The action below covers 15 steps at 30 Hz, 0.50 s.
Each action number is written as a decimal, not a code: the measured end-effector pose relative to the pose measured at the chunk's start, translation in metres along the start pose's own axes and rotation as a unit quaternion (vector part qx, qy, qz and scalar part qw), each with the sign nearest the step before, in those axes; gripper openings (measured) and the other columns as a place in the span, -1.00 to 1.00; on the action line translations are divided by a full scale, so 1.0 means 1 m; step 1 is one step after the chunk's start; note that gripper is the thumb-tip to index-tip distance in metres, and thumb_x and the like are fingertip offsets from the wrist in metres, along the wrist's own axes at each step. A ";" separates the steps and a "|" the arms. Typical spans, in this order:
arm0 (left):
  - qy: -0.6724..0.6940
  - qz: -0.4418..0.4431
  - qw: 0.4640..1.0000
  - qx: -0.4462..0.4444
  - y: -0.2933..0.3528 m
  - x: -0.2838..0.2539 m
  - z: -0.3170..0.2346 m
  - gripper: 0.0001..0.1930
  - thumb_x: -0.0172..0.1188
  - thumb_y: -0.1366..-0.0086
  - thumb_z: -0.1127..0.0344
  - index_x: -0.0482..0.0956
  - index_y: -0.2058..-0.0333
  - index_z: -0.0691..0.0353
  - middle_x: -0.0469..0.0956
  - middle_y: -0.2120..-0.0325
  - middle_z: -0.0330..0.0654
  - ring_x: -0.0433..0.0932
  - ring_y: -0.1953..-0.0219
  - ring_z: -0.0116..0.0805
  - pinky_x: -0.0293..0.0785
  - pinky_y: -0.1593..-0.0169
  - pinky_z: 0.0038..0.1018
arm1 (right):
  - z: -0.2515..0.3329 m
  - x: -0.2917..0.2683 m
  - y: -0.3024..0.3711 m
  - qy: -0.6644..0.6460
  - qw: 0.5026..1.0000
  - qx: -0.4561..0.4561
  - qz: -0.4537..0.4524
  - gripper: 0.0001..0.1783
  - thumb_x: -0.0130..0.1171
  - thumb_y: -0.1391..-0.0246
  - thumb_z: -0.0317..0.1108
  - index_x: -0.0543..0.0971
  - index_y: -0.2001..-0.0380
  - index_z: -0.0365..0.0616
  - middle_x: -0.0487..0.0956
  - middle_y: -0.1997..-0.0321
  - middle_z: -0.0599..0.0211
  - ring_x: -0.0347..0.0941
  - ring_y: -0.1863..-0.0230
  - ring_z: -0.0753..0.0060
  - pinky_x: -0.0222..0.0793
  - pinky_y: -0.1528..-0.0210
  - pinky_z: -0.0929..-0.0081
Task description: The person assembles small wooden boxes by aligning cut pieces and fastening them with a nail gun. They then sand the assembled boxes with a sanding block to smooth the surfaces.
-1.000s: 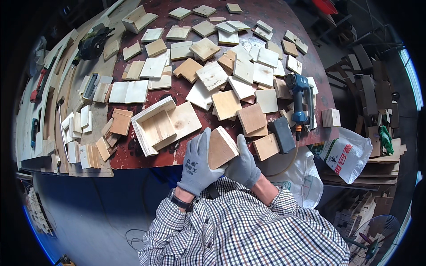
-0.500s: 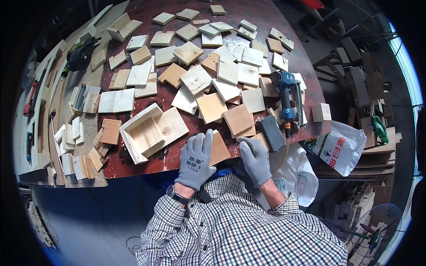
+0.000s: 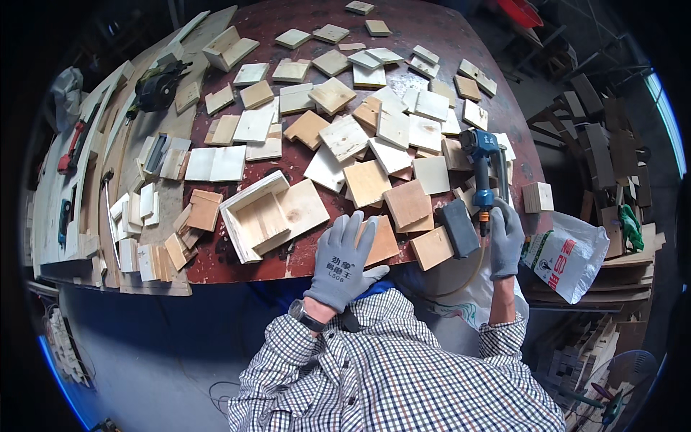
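Both my hands wear grey gloves. My left hand (image 3: 344, 261) lies at the table's front edge with its fingers stretched and thumb out, over the left side of a tan wooden board (image 3: 383, 243). My right hand (image 3: 507, 239) is raised beside the lower end of a blue nail gun (image 3: 484, 167), by its orange hose fitting; its fingers look apart, and I see no grip on the gun. A dark grey block (image 3: 458, 229) lies left of the gun, next to a small wooden block (image 3: 432, 248). Left of my left hand sits an open wooden box (image 3: 253, 216) against a pale board (image 3: 306, 209).
Many loose wooden boards (image 3: 367, 181) cover the red table (image 3: 237, 162). Along the left, a wooden plank bench (image 3: 162, 216) carries a dark power tool (image 3: 157, 88), a hammer (image 3: 109, 189) and a red-handled tool (image 3: 70, 150). A white sack (image 3: 568, 255) lies off the right edge.
My right hand has moved right, from beside the dark block to the nail gun's lower end. My left hand stays by the tan board. The whole view has shifted slightly.
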<state>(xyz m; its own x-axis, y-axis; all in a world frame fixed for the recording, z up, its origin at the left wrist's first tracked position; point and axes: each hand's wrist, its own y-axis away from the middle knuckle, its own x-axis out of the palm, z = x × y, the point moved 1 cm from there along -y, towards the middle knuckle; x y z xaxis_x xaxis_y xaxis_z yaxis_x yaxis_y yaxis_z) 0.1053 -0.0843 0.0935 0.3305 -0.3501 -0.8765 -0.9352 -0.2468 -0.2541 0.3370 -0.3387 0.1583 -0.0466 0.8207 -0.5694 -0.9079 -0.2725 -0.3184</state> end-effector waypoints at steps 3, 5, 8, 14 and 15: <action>-0.014 -0.136 0.991 0.002 0.026 -0.018 0.009 -0.20 0.37 -0.28 -0.21 0.45 -0.34 0.18 0.42 -0.27 0.01 0.37 -0.33 0.03 0.32 -0.31 -0.06 | 0.004 0.016 0.012 -0.057 0.996 0.050 0.051 -0.67 0.13 -0.47 -0.36 0.63 -0.16 -0.31 0.70 0.03 0.29 0.55 0.11 0.59 0.50 0.03 0.56; -0.061 -0.243 0.968 -0.019 0.054 -0.024 0.024 -0.26 0.46 -0.25 -0.05 0.48 -0.30 0.20 0.44 -0.25 -0.01 0.41 -0.27 0.01 0.35 -0.29 -0.08 | 0.007 0.036 0.029 -0.051 0.995 0.002 0.091 -0.67 0.10 -0.50 -0.37 0.65 -0.16 -0.29 0.64 0.12 0.44 0.43 0.28 0.75 0.39 0.19 0.69; -0.090 -0.327 0.935 -0.109 0.085 -0.053 0.041 -0.32 0.51 -0.21 0.24 0.48 -0.27 0.26 0.49 -0.18 -0.01 0.45 -0.15 0.01 0.40 -0.21 -0.12 | 0.011 0.060 0.048 -0.047 0.987 -0.097 0.117 -0.68 0.06 -0.48 -0.43 0.66 -0.13 -0.33 0.61 0.22 0.40 0.45 0.32 0.68 0.40 0.23 0.64; -0.118 -0.452 0.841 -0.272 0.151 -0.092 0.061 -0.53 0.27 -0.37 0.52 0.52 -0.25 0.33 0.51 -0.16 -0.01 0.54 0.00 -0.22 0.52 0.12 -0.42 | 0.042 0.070 0.065 -0.038 0.965 -0.170 0.195 -0.68 0.05 -0.42 -0.49 0.66 -0.10 -0.35 0.65 0.20 0.13 0.61 0.26 0.33 0.53 0.18 0.43; -0.131 -0.454 0.833 -0.286 0.157 -0.099 0.061 -0.54 0.27 -0.40 0.50 0.51 -0.26 0.32 0.50 -0.16 -0.01 0.54 0.00 -0.26 0.55 0.10 -0.44 | 0.039 0.072 0.065 -0.054 0.964 -0.165 0.201 -0.68 0.04 -0.43 -0.48 0.66 -0.11 -0.35 0.65 0.20 0.14 0.60 0.26 0.35 0.52 0.19 0.45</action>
<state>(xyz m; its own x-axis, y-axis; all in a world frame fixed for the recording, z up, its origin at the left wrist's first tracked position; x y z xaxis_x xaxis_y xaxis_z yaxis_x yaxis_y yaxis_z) -0.0820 -0.0332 0.1150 0.7595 0.4073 -0.5071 -0.0758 -0.7189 -0.6910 0.2588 -0.2780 0.1259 -0.4271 0.6581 -0.6201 -0.6260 -0.7101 -0.3224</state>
